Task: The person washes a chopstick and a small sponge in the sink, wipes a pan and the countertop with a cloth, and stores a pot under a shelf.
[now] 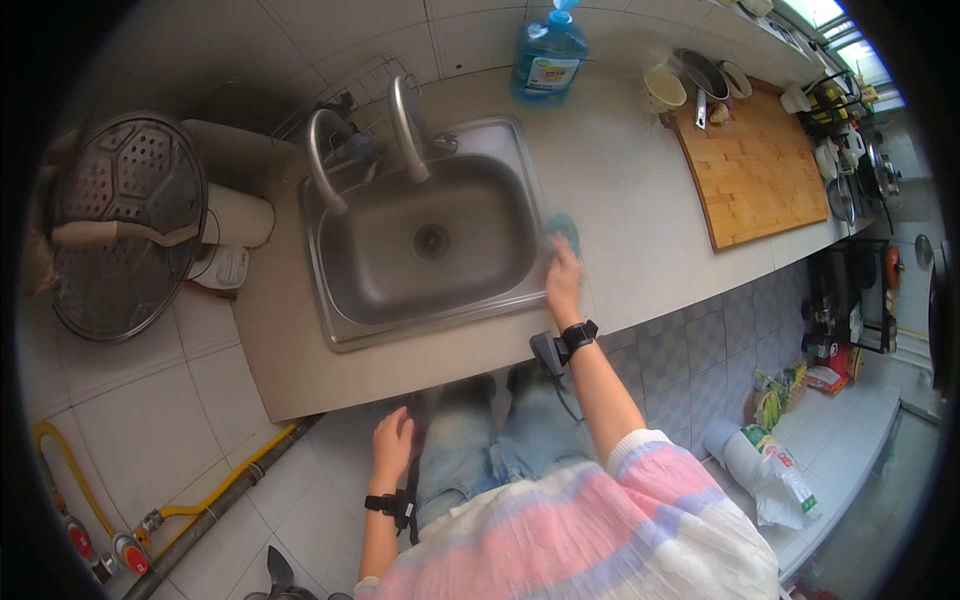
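Observation:
My right hand (564, 279) is on the counter at the right rim of the stainless steel sink (536, 187). Its fingers hold a small green cloth or scouring pad (564, 227), slightly blurred and partly hidden by the hand, against the countertop (622, 225). Below the front edge of the counter, my left hand (393, 444) hangs beside my leg, holding nothing, its thumb a little apart from its loosely curled fingers. Two curved metal faucets (406, 127) reach over the basin, which has a round drain (431, 241) in its bottom.
Blue liquid fills a large bottle (551, 64) by the wall. To the right lies a bamboo cutting board (750, 172), with a small frying pan (705, 75) and a bowl (664, 90) behind it. A perforated metal steamer rack (127, 180) stands at left, above yellow gas hoses (202, 508).

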The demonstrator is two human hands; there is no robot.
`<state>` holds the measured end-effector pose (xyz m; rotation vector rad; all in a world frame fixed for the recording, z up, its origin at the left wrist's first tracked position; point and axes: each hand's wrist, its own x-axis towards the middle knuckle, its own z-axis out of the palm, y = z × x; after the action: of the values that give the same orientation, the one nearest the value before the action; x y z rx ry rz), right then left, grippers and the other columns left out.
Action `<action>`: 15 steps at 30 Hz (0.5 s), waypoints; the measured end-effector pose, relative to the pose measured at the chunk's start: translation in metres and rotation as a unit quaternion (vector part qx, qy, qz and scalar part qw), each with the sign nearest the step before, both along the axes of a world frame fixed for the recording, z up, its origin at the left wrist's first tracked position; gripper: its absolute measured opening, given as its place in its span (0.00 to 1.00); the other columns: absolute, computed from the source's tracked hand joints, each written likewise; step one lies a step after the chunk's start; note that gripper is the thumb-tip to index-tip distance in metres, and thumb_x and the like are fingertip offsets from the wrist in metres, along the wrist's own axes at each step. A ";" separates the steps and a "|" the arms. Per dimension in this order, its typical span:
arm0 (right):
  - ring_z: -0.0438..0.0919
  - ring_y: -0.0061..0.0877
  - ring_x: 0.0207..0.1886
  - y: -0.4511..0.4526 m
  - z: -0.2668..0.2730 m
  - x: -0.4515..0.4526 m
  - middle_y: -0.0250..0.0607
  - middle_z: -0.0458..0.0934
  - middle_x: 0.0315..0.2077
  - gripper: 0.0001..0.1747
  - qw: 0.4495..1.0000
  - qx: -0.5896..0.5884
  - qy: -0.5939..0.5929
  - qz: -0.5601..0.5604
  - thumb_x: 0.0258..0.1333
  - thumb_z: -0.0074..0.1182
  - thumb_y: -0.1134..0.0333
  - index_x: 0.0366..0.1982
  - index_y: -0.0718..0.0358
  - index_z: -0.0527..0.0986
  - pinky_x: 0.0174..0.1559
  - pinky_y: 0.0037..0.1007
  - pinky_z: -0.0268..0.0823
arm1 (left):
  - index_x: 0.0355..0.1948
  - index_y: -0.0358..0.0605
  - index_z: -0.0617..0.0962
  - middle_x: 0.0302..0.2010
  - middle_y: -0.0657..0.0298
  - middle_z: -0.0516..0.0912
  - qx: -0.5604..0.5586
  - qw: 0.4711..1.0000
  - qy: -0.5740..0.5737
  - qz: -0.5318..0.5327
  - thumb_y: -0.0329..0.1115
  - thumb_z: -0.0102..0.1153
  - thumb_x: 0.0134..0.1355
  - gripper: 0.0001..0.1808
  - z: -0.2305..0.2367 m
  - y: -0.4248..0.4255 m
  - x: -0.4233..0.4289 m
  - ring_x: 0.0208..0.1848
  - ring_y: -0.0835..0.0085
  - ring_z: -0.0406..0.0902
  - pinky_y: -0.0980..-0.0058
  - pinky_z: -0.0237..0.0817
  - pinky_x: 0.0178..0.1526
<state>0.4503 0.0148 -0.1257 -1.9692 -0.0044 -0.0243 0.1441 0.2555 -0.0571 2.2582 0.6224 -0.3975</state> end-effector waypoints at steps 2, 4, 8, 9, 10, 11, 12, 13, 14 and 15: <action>0.66 0.37 0.57 0.030 0.008 -0.018 0.48 0.69 0.51 0.19 0.997 0.020 -0.002 0.080 0.55 0.33 0.81 0.43 0.65 0.73 0.59 0.31 0.55 | 0.47 0.40 0.73 0.45 0.53 0.77 -0.011 1.000 -0.006 -0.023 0.38 0.48 0.59 0.17 0.002 0.015 0.009 0.49 0.57 0.70 0.66 0.59 0.52; 0.67 0.36 0.56 0.064 0.013 -0.044 0.49 0.70 0.50 0.18 0.993 0.038 -0.006 0.115 0.54 0.34 0.82 0.42 0.66 0.73 0.57 0.29 0.57 | 0.47 0.40 0.73 0.45 0.53 0.77 -0.022 0.999 -0.015 -0.037 0.39 0.48 0.59 0.18 0.003 0.013 0.020 0.49 0.58 0.70 0.66 0.59 0.52; 0.68 0.34 0.56 0.084 0.037 -0.061 0.48 0.71 0.50 0.18 0.980 0.178 0.070 0.064 0.54 0.34 0.81 0.41 0.67 0.73 0.57 0.28 0.56 | 0.47 0.39 0.73 0.44 0.53 0.77 -0.028 0.998 0.007 -0.061 0.40 0.48 0.59 0.18 0.002 0.029 0.030 0.49 0.57 0.71 0.65 0.59 0.52; 0.68 0.34 0.56 0.076 0.043 -0.061 0.48 0.71 0.50 0.18 0.980 0.175 0.068 0.059 0.54 0.34 0.81 0.41 0.67 0.73 0.57 0.28 0.56 | 0.47 0.39 0.73 0.44 0.52 0.77 -0.035 0.998 -0.005 -0.057 0.40 0.48 0.59 0.19 -0.001 0.026 0.033 0.49 0.56 0.71 0.65 0.59 0.52; 0.68 0.34 0.56 0.068 0.048 -0.065 0.48 0.71 0.50 0.17 0.980 0.183 0.063 0.042 0.54 0.35 0.81 0.42 0.67 0.73 0.57 0.28 0.56 | 0.47 0.39 0.73 0.44 0.52 0.77 -0.036 0.997 -0.003 -0.063 0.40 0.48 0.59 0.19 -0.005 0.032 0.030 0.49 0.56 0.71 0.65 0.59 0.52; 0.68 0.34 0.55 0.058 0.053 -0.068 0.48 0.71 0.50 0.17 0.979 0.191 0.060 0.026 0.54 0.35 0.81 0.42 0.67 0.73 0.57 0.27 0.56 | 0.47 0.38 0.73 0.44 0.52 0.77 -0.033 0.997 0.001 -0.064 0.40 0.48 0.59 0.19 -0.010 0.039 0.026 0.49 0.56 0.71 0.65 0.59 0.52; 0.68 0.34 0.55 0.039 0.056 -0.069 0.48 0.71 0.50 0.17 0.980 0.186 0.058 0.022 0.54 0.35 0.81 0.42 0.67 0.73 0.57 0.27 0.56 | 0.46 0.38 0.73 0.45 0.52 0.77 -0.033 0.998 0.002 -0.063 0.40 0.48 0.60 0.19 -0.014 0.038 0.027 0.49 0.56 0.71 0.65 0.59 0.52; 0.68 0.34 0.55 0.018 0.057 -0.071 0.48 0.71 0.50 0.17 0.989 0.144 0.023 -0.017 0.55 0.35 0.81 0.43 0.67 0.73 0.57 0.27 0.56 | 0.46 0.38 0.73 0.45 0.52 0.77 -0.035 0.997 0.004 -0.065 0.40 0.48 0.60 0.19 -0.014 0.037 0.028 0.49 0.56 0.71 0.65 0.59 0.52; 0.68 0.34 0.55 0.000 0.058 -0.074 0.48 0.71 0.50 0.17 0.993 0.101 -0.012 -0.053 0.55 0.35 0.80 0.44 0.66 0.72 0.56 0.27 0.57 | 0.46 0.38 0.73 0.45 0.52 0.77 -0.031 0.997 0.012 -0.073 0.41 0.48 0.60 0.19 -0.014 0.036 0.029 0.49 0.55 0.71 0.65 0.59 0.52; 0.68 0.34 0.55 -0.011 0.063 -0.076 0.48 0.70 0.51 0.17 0.994 0.074 -0.003 -0.075 0.56 0.35 0.80 0.44 0.66 0.72 0.56 0.27 0.57 | 0.46 0.38 0.73 0.44 0.52 0.77 -0.027 0.996 0.018 -0.082 0.41 0.47 0.60 0.19 -0.013 0.034 0.031 0.49 0.55 0.71 0.65 0.59 0.52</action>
<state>0.3745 0.0038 -0.0624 -1.8185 0.1376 -0.1245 0.1756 0.2898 -0.0706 2.2628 0.4399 -0.5297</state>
